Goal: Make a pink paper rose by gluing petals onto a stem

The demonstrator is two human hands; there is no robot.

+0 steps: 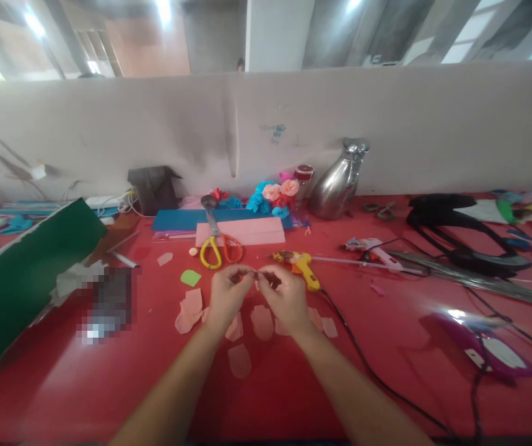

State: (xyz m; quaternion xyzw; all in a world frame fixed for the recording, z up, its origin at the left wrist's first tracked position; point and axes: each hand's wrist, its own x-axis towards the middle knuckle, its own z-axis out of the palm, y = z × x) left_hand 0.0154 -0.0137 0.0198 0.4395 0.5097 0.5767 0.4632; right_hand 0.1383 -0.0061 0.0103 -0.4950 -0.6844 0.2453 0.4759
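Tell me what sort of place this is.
Probably a craft workspace: a yellow glue gun, scissors and paper-like flowers share the red tabletop with cut pink pieces.

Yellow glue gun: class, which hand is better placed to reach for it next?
Likely the right hand: the yellow glue gun lies close beside it, while the left hand is farther away.

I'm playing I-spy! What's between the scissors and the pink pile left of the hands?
In the head view, a light-green piece lies between the scissors and the pink pile.
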